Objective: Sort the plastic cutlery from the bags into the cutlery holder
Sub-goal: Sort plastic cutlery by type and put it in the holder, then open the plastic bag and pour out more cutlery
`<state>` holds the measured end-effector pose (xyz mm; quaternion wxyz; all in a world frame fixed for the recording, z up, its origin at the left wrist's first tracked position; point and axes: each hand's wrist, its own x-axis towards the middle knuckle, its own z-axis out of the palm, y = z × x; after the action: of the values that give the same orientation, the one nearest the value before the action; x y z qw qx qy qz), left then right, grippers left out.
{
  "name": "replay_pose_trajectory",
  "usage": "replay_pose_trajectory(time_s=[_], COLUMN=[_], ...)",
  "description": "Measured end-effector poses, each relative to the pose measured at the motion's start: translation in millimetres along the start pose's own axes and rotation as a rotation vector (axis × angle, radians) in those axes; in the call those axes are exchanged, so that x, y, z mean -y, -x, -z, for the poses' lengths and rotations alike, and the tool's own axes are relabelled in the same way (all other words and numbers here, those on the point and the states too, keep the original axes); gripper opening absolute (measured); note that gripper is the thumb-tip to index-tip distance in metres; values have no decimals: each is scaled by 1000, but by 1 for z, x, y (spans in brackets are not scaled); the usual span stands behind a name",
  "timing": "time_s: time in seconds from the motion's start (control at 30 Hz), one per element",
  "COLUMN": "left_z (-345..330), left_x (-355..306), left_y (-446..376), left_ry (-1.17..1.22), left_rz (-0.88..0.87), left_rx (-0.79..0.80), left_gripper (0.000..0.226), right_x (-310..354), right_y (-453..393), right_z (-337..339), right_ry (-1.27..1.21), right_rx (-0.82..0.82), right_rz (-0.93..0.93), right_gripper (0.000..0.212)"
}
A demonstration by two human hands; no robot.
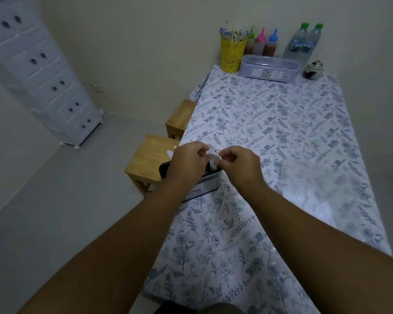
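Observation:
The cutlery holder, a dark-rimmed metal box with a label, stands at the left edge of the floral-clothed table. Directly above it, both hands meet on a stack of white plastic spoons. My left hand grips the spoons from the left and hides most of the holder's opening. My right hand pinches the spoon bowls from the right. A clear plastic bag with white cutlery inside lies on the table to the right. A white plastic fork shows just left of my left hand.
At the table's far end stand a yellow cup of sticks, sauce bottles, two water bottles, a clear lidded box and a small pot. Two wooden stools sit left of the table, a white drawer unit beyond.

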<state>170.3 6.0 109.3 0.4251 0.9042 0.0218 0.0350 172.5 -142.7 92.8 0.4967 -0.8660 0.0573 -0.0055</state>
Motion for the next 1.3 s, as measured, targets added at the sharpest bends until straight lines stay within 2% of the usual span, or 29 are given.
replay_pose_trajectory(time_s=[0.1,0.23,0.3,0.4,0.63,0.83,1.0,1.13,1.23,1.3], left_z=[1,-3,-16,-50,-133,-197,-225,-222,-215,-209], left_x=[2,-10,-13,-8,11,-2,1,12,22,25], left_y=[-3,8,20,43,94,146,180,190,194,197], left_ry=[-111,-142,-130,-167,-262,-283,-379,-457,-560,-647], left_rz=[-2,-148,-222,-272,-178,-334,-482,-551,-467,-434], left_rx=[23,-19,18,127,394,654,833,779,705,670], left_gripper=[29,25,22,19,36,39,51,51,56,61], right_x=[-12,-27,-38,-62,-127,-184,-218,-244,-245,-244], right_y=[-2,5,17,40,88,141,181,196,195,194], right_z=[0,4,7,15,68,122,141,139,131,121], right_ry=[101,128,159,198,258,334,561,622,652,607], right_rx=[28,23,24,76,97,83,160,191,232,231], right_rz=[-5,-20,-34,-44,-218,-384,-342,-216,-176,-164], right_gripper=[31,23,19,17,33,32,37,34,20,17])
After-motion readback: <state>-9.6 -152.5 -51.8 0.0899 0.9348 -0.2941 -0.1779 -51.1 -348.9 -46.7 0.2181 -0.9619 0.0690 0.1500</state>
